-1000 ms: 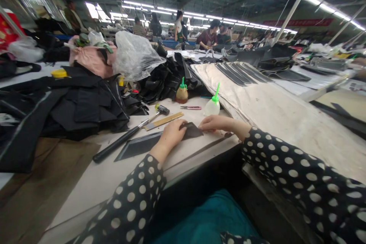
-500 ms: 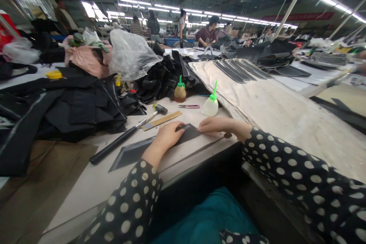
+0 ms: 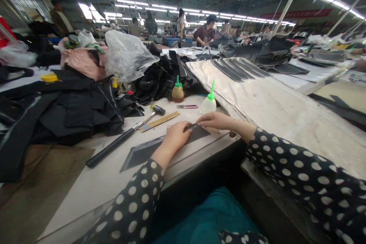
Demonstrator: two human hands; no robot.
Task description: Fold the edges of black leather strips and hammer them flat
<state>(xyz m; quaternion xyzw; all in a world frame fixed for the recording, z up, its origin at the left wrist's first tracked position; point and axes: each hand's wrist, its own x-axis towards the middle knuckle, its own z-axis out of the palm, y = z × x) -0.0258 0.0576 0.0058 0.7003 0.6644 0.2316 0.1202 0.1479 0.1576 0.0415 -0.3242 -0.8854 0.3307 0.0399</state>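
Note:
A flat black strip of leather-like material (image 3: 144, 153), with slanted ends and a paler band along its far edge, lies on the worktable. My left hand (image 3: 177, 134) rests over its middle, fingers curled at the far edge and thumb on top. At the strip's far edge, near its right end, my right hand (image 3: 215, 121) pinches with thumb and forefinger. Just beyond that hand stands a squeeze bottle (image 3: 208, 105) with a green spout. Left of the strip lie a hammer (image 3: 114, 146) with a black handle and a flat wooden strip (image 3: 159, 122).
A second bottle (image 3: 177, 93) with brown contents and thread snips (image 3: 187, 106) sit farther back. Black cut pieces (image 3: 71, 110) are heaped at left. Several dark strips (image 3: 228, 70) lie on the cloth-covered surface (image 3: 274, 110) at right. Other people work in the background.
The black strip has slid to the right along the table, with my left hand on it. My right hand has shifted from the strip's right tip to its far edge.

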